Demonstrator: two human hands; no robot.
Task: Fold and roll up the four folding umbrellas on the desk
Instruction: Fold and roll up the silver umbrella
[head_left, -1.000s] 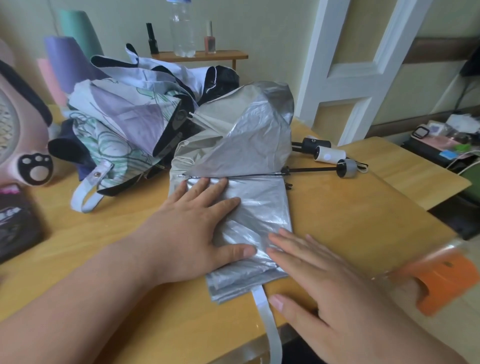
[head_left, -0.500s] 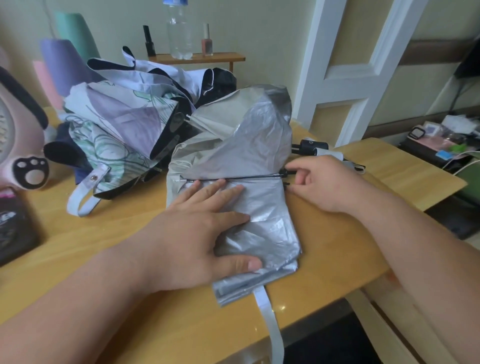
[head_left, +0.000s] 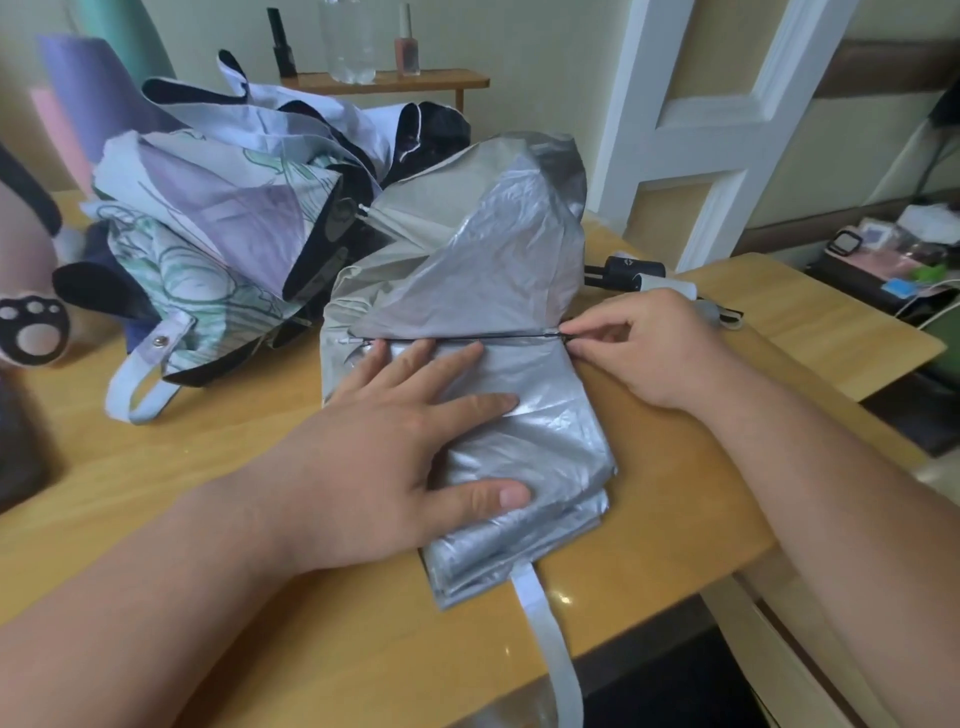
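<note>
The left hand lies flat with fingers spread, pressing the folded panels of the silver umbrella onto the table. The right hand pinches the end of a black rib at the fabric's right edge, fingers curled. The umbrella's white strap hangs over the near table edge. Just behind, a loose heap of patterned umbrellas touches the silver canopy.
</note>
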